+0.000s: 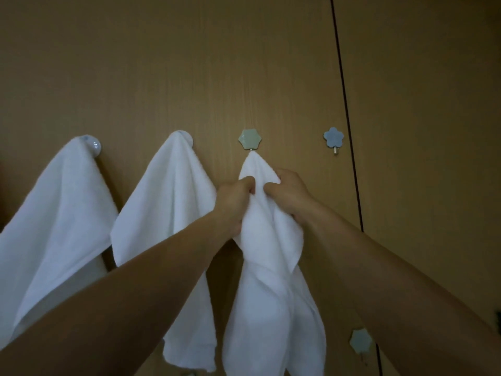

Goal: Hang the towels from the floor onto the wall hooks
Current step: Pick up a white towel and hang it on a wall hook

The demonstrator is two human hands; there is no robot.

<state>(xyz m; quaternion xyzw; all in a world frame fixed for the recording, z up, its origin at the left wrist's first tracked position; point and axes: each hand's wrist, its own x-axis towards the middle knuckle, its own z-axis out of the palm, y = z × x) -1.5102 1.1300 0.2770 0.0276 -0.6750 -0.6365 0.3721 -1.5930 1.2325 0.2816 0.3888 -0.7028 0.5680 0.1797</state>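
Wooden wall (244,63): five hooks (93,145) (189,138) (250,139) (333,137) (360,341), three towels (59,213) (168,199) (271,267), two hands (235,202) (290,194).

A home interior: white terry towels (54,213) hang from pastel flower-shaped hooks (249,139) on a tan wood-grain panelled wall (189,63) split by a dark vertical seam (344,104).

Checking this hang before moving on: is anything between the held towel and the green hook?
Nothing visible. The held towel reaches the pin under the green hook; left hand and right hand grip it just below.
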